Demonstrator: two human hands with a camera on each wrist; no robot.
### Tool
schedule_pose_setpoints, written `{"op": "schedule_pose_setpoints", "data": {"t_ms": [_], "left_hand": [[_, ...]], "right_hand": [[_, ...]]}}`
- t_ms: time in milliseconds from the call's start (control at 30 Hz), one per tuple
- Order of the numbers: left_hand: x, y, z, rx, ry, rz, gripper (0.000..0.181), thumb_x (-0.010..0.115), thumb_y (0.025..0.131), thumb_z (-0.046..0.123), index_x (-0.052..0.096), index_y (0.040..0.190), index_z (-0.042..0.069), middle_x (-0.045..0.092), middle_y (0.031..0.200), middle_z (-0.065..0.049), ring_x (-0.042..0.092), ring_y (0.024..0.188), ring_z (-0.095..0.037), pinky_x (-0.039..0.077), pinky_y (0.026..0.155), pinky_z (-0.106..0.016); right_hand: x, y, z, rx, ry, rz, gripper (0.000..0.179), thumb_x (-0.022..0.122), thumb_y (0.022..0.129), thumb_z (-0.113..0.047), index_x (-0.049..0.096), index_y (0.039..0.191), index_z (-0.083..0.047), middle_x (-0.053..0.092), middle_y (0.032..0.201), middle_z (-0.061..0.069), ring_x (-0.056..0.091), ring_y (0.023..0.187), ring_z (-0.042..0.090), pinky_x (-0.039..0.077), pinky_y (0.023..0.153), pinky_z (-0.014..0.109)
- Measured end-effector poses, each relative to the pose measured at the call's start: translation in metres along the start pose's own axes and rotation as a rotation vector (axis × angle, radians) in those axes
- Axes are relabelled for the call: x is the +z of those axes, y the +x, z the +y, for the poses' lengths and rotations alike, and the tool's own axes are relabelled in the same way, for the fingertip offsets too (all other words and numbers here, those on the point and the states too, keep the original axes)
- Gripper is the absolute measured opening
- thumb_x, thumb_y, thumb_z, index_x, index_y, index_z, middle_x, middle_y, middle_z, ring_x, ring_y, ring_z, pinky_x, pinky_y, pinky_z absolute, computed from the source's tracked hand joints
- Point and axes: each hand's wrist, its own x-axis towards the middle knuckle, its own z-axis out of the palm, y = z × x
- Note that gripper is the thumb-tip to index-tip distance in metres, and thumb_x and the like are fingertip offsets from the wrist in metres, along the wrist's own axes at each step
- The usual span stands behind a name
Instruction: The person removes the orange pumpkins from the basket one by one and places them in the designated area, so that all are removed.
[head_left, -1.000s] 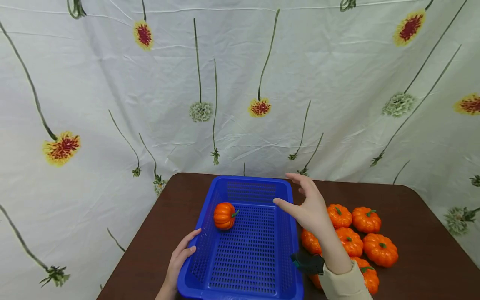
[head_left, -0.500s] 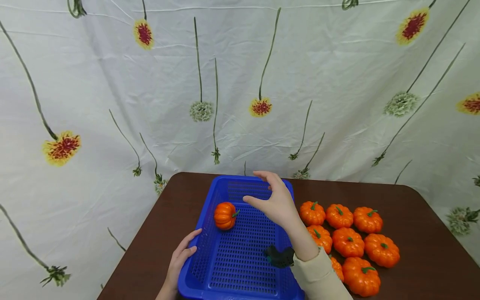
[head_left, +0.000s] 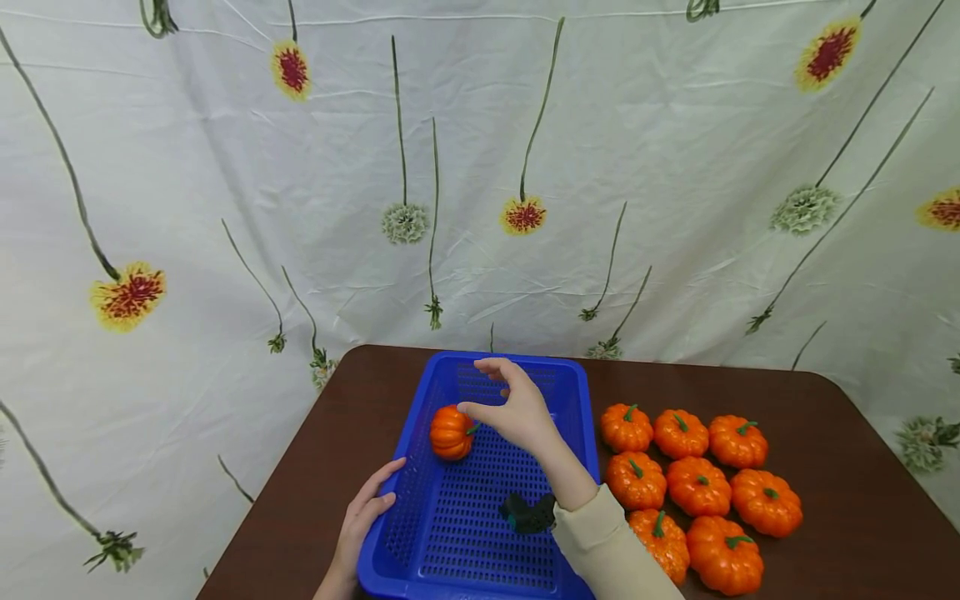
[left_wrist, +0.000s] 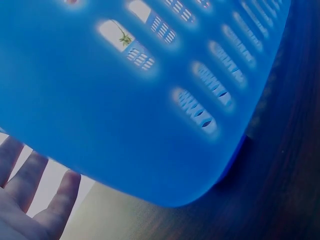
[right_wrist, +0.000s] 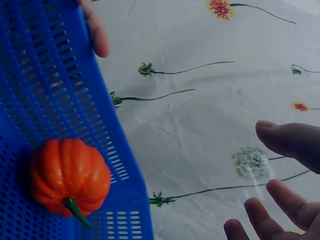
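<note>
A blue plastic basket [head_left: 480,575] with slotted walls stands on the table. Inside, at its left side, one small orange pumpkin [head_left: 451,433] with a green stem lies tipped over. My left hand [head_left: 358,521] touches the basket's left rim, its fingers fairly straight; the left wrist view shows those fingers [left_wrist: 65,197] by the blue wall. Over the basket, close to the pumpkin, my right hand [head_left: 517,412] hovers with thumb and fingers spread and nothing between them. In the right wrist view the pumpkin [right_wrist: 70,177] sits apart from that hand [right_wrist: 285,185].
Several more orange pumpkins [head_left: 698,486] stand in rows to the right of the basket on the dark brown table [head_left: 847,492]. A white flower-print cloth [head_left: 480,283] hangs behind the table. A dark wrist device [head_left: 531,512] is on the right wrist.
My right hand has moved left, from above the basket's right rim to near the pumpkin in the basket, its fingers still spread. The left hand and the basket stay put.
</note>
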Motion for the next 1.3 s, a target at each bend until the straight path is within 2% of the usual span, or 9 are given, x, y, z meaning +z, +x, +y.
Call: {"op": "schedule_pose_setpoints", "data": {"t_ms": [267,533,833,1000,1133,1300], "left_hand": [[-0.001,0.002,-0.002,0.045,-0.028,-0.046,0.043,0.035,0.098,0.01,0.035,0.14,-0.003,0.048,0.132,-0.002,0.053,0.112,-0.02,0.047,0.087,-0.033],[-0.002,0.003,-0.003,0.108,-0.043,-0.08,0.043,0.035,0.098,0.008,0.034,0.139,-0.006,0.05,0.132,0.0,0.053,0.113,-0.017,0.047,0.087,-0.031],[-0.001,0.004,-0.003,0.088,-0.007,-0.058,0.043,0.035,0.098,0.008,0.035,0.139,-0.005,0.05,0.131,0.002,0.052,0.114,-0.016,0.046,0.088,-0.029],[-0.001,0.005,-0.003,0.103,-0.007,-0.065,0.043,0.035,0.098,0.008,0.034,0.138,-0.006,0.049,0.131,0.003,0.052,0.114,-0.016,0.047,0.087,-0.029],[-0.001,0.005,-0.003,0.09,-0.01,-0.051,0.042,0.035,0.098,0.007,0.035,0.138,-0.005,0.051,0.13,0.004,0.053,0.112,-0.015,0.047,0.086,-0.029],[-0.002,0.005,-0.003,0.101,-0.006,-0.069,0.043,0.035,0.098,0.007,0.034,0.139,-0.006,0.05,0.131,0.002,0.053,0.112,-0.016,0.047,0.087,-0.03]], "right_hand": [[0.017,0.005,0.019,0.04,0.078,-0.035,0.05,0.076,0.078,-0.026,0.057,0.122,-0.011,0.055,0.127,0.007,0.048,0.118,0.029,0.04,0.095,0.046],[0.031,0.008,0.036,0.106,0.082,0.001,0.05,0.076,0.078,-0.028,0.058,0.121,-0.011,0.053,0.128,0.009,0.047,0.118,0.03,0.04,0.093,0.05],[0.05,0.007,0.052,0.233,0.025,0.052,0.069,0.079,0.074,-0.028,0.047,0.131,-0.006,0.043,0.134,0.018,0.041,0.121,0.037,0.039,0.093,0.052],[0.056,0.006,0.057,0.258,0.012,0.056,0.076,0.081,0.072,-0.028,0.044,0.135,-0.006,0.039,0.137,0.02,0.039,0.123,0.038,0.037,0.095,0.054],[0.056,0.007,0.06,0.277,0.024,0.028,0.083,0.08,0.073,-0.028,0.038,0.14,-0.006,0.033,0.142,0.021,0.037,0.126,0.04,0.036,0.095,0.056],[0.058,0.006,0.064,0.312,0.025,-0.055,0.092,0.078,0.075,-0.029,0.026,0.147,-0.006,0.028,0.146,0.023,0.031,0.13,0.041,0.033,0.098,0.058]]}}
